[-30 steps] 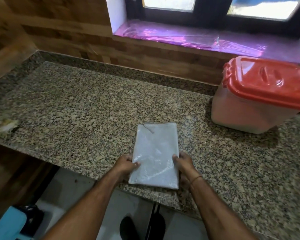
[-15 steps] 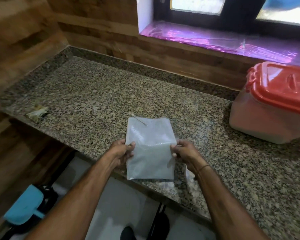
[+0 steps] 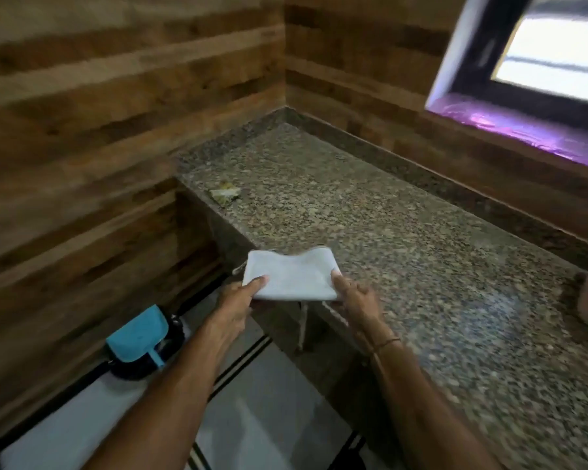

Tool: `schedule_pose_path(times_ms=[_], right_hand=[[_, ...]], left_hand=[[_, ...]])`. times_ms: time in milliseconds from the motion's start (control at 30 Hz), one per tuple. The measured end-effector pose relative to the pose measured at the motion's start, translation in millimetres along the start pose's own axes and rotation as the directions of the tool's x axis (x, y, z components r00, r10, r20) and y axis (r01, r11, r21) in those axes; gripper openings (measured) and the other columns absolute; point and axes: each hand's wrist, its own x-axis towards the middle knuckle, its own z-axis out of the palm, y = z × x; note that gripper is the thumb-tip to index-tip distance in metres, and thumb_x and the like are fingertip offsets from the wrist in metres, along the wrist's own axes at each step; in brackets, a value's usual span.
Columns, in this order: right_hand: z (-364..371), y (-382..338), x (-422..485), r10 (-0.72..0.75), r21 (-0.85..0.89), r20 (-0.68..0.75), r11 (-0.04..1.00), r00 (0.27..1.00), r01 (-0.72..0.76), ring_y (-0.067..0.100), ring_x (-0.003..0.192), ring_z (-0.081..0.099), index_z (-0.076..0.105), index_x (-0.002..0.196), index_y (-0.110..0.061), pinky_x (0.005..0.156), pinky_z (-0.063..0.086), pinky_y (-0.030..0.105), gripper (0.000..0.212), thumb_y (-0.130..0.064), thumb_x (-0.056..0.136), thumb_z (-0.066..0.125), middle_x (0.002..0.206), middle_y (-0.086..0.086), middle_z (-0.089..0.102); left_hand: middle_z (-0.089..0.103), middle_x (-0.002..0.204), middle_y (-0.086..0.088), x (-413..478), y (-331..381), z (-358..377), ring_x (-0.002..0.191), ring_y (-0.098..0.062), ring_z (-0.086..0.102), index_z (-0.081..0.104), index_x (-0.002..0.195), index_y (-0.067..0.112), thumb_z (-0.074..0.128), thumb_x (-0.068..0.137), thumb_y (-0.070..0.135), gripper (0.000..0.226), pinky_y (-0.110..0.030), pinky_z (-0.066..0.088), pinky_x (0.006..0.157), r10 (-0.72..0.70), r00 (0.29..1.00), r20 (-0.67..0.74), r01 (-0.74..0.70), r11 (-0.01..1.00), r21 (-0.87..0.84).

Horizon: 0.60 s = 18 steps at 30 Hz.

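Head view. I have the sack (image 3: 291, 278), a folded white one, held just off the desk (image 3: 404, 239), over its near left corner, a little to the 6 o'clock side of the middle of the picture. The left grip (image 3: 238, 301) pinches the sack's 7 o'clock corner, thumb on top and curled fingers beneath. The right grip (image 3: 357, 300) does the same at the 5 o'clock corner. Both are closed tight on the fabric and neither holds anything else. From either grip the sack lies toward 12 o'clock, and it spans the gap between them. Its far edge dips in the middle, so I judge that the folds are slack there.

I read the step as lifting the folded sack clear of the desk to take it elsewhere. To do it well I would hold the two pinches level and pull them slightly apart, so the layers stay flat and the fold does not fall open. I would slide the thumbs further onto the fabric, since corner holds let it droop. I would also raise it before swinging toward 9 o'clock, because the desk edge is right beneath it.

A crumpled scrap (image 3: 224, 193) lies on the desk at 11 o'clock from the sack, well apart. A blue item (image 3: 138, 334) sits on the floor (image 3: 269, 418) at 8 o'clock. The window (image 3: 554, 59) is at 2 o'clock. The frame is blurred, so I cannot make out finer detail.
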Motion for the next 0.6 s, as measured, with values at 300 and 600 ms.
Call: schedule_pose_path(times_ms=[300,600], right_hand=[[162.7,82.3,-82.1,0.008,-0.233,0.341,0.969,0.940,0.077,0.025,0.078,0.063,0.049,0.076,-0.016,0.059,0.058,0.033,0.034,-0.025,0.089,0.079,0.084,0.016,0.058],[296.7,124.9,-104.4,0.238,-0.492,0.534,0.868,0.811,0.069,0.021,0.096,0.069,0.069,0.118,-0.015,0.069,0.060,0.033,0.039,-0.045,0.094,0.068,0.111,0.008,0.073]], left_hand=[[0.071,0.122,-0.027,-18.4,-22.3,-241.0,0.092,-0.038,0.071,0.062,0.127,-0.009,0.071,0.079,-0.012,0.049,-0.043,0.065,0.073,-0.082,0.993,-0.085,0.060,0.971,-0.232],[0.076,0.116,-0.015,-37.0,-34.3,-385.2,0.103,-0.034,0.072,0.068,0.127,0.004,0.071,0.085,-0.010,0.044,-0.040,0.062,0.084,-0.055,0.987,-0.151,0.024,0.979,-0.201]])
